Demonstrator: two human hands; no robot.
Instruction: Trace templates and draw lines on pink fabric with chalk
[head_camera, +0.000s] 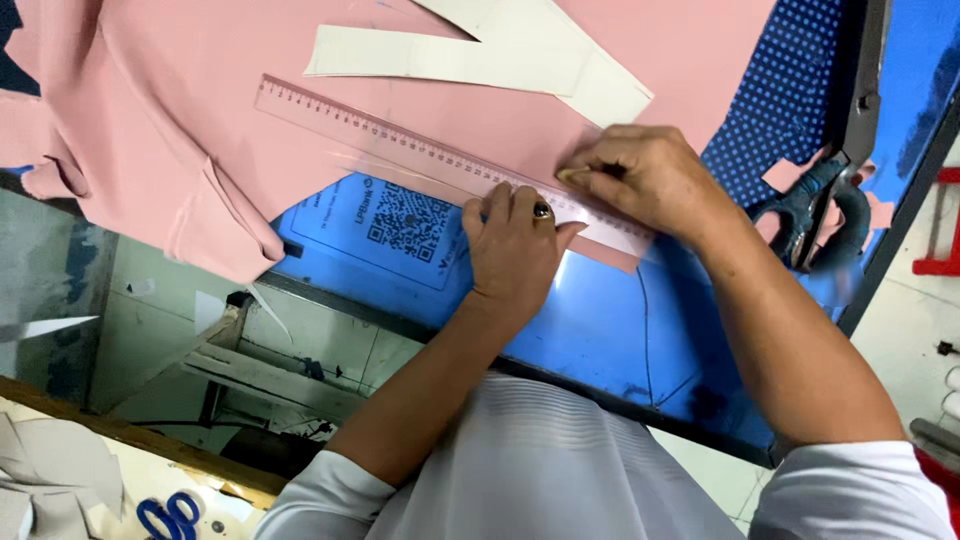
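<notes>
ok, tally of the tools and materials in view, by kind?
Rulers: 1, the clear ruler under the left hand, beside the right hand
Scissors: 2, dark shears on the blue table at right, blue-handled scissors lower left
Pink fabric: 1
Dotted blue fabric: 1
Paper pattern pieces on the pink fabric: 2
Total: 7

A tailoring workshop: pink fabric (200, 110), paper patterns (480, 55), ruler (400, 145) and shears (815, 205) on a cutting table (620, 340).
</notes>
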